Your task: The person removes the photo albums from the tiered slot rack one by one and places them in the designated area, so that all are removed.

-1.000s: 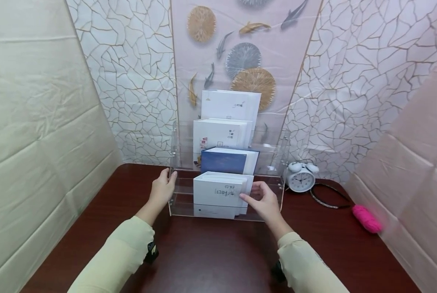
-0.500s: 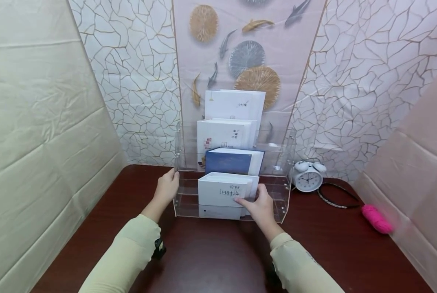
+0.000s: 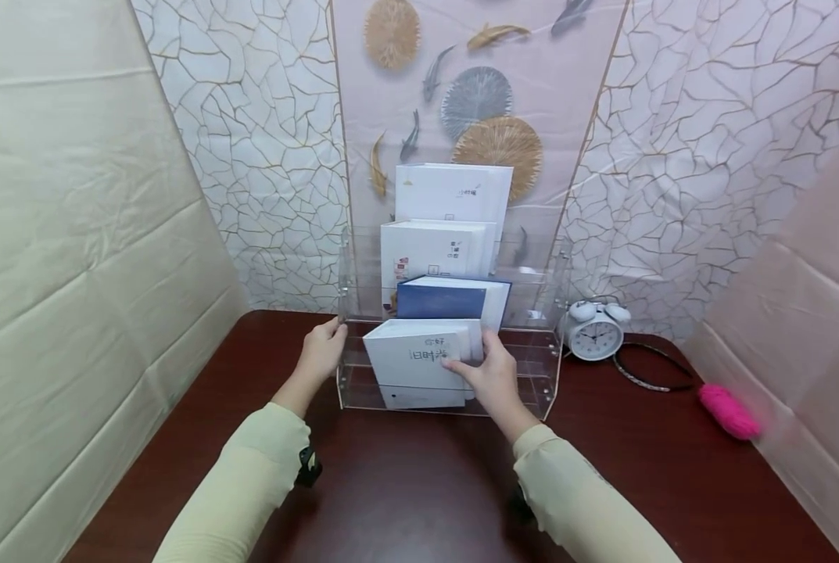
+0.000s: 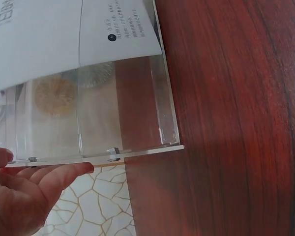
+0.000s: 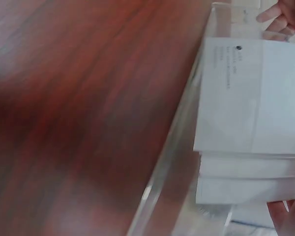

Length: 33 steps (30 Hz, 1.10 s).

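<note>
A clear acrylic book rack (image 3: 555,360) stands on the table, holding books in stepped tiers. My left hand (image 3: 320,349) grips the rack's left side panel; in the left wrist view its thumb lies over the edge and its fingers (image 4: 69,176) outside. At the lowest tier my right hand (image 3: 492,383) holds a white book (image 3: 408,360) by its right edge, thumb on the cover and the other fingers mostly hidden behind. This book leans to the left, its lower part behind the clear front panel. A blue book (image 3: 440,303) stands just behind it.
Two more white books, one (image 3: 419,249) above the blue one and another (image 3: 440,191) at the top, fill the higher tiers. Right of the rack are a white alarm clock (image 3: 595,340), a dark headband (image 3: 654,385) and a pink yarn skein (image 3: 729,410). Fabric-covered walls enclose the table.
My right hand has shifted its hold further onto the front white book, which has gone from upright to tilted left and slightly raised. The left hand stays at the rack's side.
</note>
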Available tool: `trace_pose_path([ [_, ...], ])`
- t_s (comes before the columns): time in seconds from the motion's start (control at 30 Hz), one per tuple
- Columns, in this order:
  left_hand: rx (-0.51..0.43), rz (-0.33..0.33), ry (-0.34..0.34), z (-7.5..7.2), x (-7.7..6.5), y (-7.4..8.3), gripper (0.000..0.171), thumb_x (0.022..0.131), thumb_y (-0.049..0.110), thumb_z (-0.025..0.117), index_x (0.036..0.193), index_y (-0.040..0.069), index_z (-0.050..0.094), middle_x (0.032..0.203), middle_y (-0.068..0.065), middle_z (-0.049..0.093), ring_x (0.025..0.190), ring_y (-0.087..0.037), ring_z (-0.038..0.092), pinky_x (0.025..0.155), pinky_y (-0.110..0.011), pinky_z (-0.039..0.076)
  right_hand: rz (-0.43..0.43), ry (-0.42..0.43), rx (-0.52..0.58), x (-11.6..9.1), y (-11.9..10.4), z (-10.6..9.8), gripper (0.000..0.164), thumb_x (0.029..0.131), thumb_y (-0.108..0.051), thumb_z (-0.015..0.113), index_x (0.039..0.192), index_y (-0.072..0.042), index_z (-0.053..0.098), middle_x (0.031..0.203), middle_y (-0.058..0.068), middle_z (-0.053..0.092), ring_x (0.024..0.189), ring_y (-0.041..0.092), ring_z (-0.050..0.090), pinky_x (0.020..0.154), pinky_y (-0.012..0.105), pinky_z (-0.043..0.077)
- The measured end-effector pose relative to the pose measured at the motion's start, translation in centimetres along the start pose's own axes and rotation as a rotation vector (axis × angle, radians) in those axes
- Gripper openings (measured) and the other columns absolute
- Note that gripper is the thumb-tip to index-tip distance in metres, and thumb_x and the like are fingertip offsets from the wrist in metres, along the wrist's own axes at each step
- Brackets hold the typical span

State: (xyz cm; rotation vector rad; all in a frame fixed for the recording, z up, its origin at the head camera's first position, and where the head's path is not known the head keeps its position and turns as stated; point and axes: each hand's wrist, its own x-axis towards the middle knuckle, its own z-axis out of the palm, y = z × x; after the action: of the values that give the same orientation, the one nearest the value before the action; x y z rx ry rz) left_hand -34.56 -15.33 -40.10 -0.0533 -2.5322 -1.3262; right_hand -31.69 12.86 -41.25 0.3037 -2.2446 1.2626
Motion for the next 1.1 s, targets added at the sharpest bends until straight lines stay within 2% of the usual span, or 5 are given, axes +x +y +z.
trace_pose_path([
  [0.3, 0.0, -0.027, -0.024, -0.9, 0.4, -0.2, 0.043, 0.1, 0.021, 0.042, 0.138, 0.003, 0.046, 0.131, -0.018, 0.051, 0.11, -0.029, 0.05, 0.097, -0.048, 0.04, -0.089, -0.106, 0.193, 2.1, -2.6, 1.6, 0.047, 0.062, -0.003, 0.086, 0.092, -0.005, 0.05, 0.089, 0.007, 0.066, 0.077, 0.022, 0.057, 0.063, 0.037, 0.049],
  [0.5, 0.014, -0.042, -0.044, -0.6, 0.0, -0.7, 0.045, 0.1, 0.022, 0.04, 0.139, 0.0, 0.042, 0.135, -0.018, 0.047, 0.114, -0.032, 0.05, 0.096, -0.048, 0.041, -0.05, -0.135, 0.252, 1.9, -2.9, 1.8, 0.047, 0.063, 0.001, 0.084, 0.093, -0.006, 0.049, 0.091, 0.006, 0.066, 0.081, 0.023, 0.058, 0.068, 0.038, 0.049],
  [0.87, 0.034, 0.035, -0.015, 1.3, 0.1, 0.0, 0.042, 0.098, 0.021, 0.041, 0.134, 0.002, 0.051, 0.127, -0.019, 0.054, 0.112, -0.034, 0.053, 0.095, -0.05, 0.041, -0.078, -0.091, 0.27, 3.2, -3.6, -1.8, 0.046, 0.066, 0.002, 0.083, 0.096, -0.001, 0.048, 0.093, 0.012, 0.065, 0.082, 0.025, 0.058, 0.068, 0.037, 0.049],
  [1.0, 0.03, 0.04, -0.023, 1.1, 0.0, -0.2, 0.041, 0.098, 0.02, 0.042, 0.134, 0.001, 0.051, 0.127, -0.02, 0.053, 0.114, -0.036, 0.052, 0.097, -0.05, 0.039, -0.077, -0.081, 0.294, 3.2, -5.9, -3.7, 0.043, 0.068, 0.006, 0.08, 0.096, 0.005, 0.048, 0.095, 0.018, 0.064, 0.084, 0.026, 0.058, 0.07, 0.037, 0.05],
  [1.1, 0.025, 0.028, -0.032, 0.2, -0.1, -0.3, 0.042, 0.099, 0.02, 0.041, 0.135, -0.001, 0.048, 0.132, -0.019, 0.049, 0.117, -0.036, 0.049, 0.1, -0.049, 0.037, -0.051, -0.066, 0.407, 3.8, -7.2, -4.6, 0.041, 0.07, 0.01, 0.076, 0.097, 0.006, 0.046, 0.096, 0.021, 0.063, 0.084, 0.023, 0.059, 0.071, 0.034, 0.053],
])
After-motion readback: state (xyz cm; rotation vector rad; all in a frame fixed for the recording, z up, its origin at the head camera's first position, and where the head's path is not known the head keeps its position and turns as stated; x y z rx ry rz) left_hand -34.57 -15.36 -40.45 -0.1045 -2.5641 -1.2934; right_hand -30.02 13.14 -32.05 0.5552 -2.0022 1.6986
